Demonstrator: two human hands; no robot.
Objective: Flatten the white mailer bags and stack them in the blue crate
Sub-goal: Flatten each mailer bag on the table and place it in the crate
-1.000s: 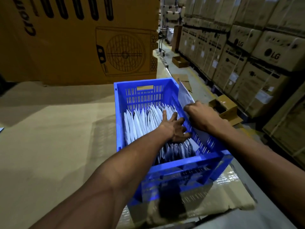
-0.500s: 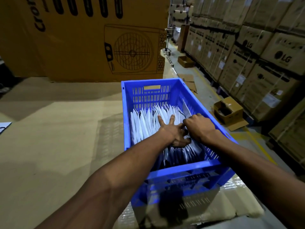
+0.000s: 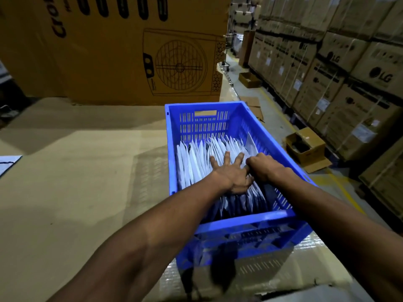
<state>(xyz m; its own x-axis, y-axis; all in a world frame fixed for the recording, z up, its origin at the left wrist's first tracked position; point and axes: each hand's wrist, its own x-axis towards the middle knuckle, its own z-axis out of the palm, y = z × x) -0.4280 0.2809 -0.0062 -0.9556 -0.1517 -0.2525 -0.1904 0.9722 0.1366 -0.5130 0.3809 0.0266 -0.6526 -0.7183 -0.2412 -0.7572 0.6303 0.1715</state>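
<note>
The blue crate (image 3: 239, 221) stands on a cardboard surface, filled with a row of white mailer bags (image 3: 194, 162) standing on edge. My left hand (image 3: 231, 173) lies on top of the row with fingers spread and straight, pressing the bags toward the left. My right hand (image 3: 263, 166) is knuckles up beside it, near the crate's right wall. Its fingers curl down round one white mailer bag (image 3: 250, 143) that leans against that wall. The fingertips are hidden among the bags.
A large brown carton with a fan drawing (image 3: 130, 51) stands behind the crate. Stacked LG cartons (image 3: 349, 73) line the right side across a floor aisle. An open small box (image 3: 305, 149) sits on the floor. A white sheet (image 3: 8, 162) lies at the left edge.
My right hand has brought the raised mailer bag down into the crate along its right wall. My left hand has stayed pressing on the row, sliding slightly toward the far end.
</note>
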